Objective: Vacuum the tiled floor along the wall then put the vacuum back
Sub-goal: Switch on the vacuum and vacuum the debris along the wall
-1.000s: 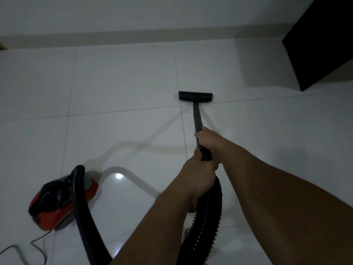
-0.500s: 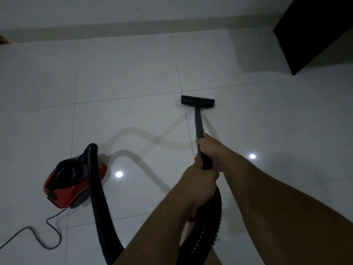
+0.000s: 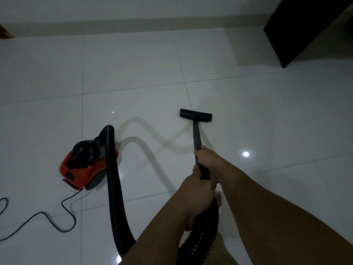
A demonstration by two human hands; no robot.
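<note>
A red and black canister vacuum (image 3: pixel 84 165) sits on the white tiled floor (image 3: pixel 133 73) at the left. Its ribbed black hose (image 3: pixel 112 188) arches up from the body, loops down and comes back to the wand. Both hands grip the grey wand (image 3: pixel 196 138): my right hand (image 3: pixel 205 156) higher up the tube, my left hand (image 3: pixel 198 188) just below it where the hose joins. The black floor nozzle (image 3: pixel 195 115) rests flat on a tile ahead of my hands, well short of the wall (image 3: pixel 133 8).
A beige skirting strip (image 3: pixel 133 25) runs along the base of the wall. A tall black cabinet (image 3: pixel 305 29) stands at the upper right. The vacuum's black power cord (image 3: pixel 55 224) snakes across the floor at the lower left. A small white speck (image 3: pixel 210 73) lies beyond the nozzle.
The nozzle has been pulled back from the wall towards me, crossing a tile joint. The view has shifted, so the vacuum body and cord now show more fully at the left.
</note>
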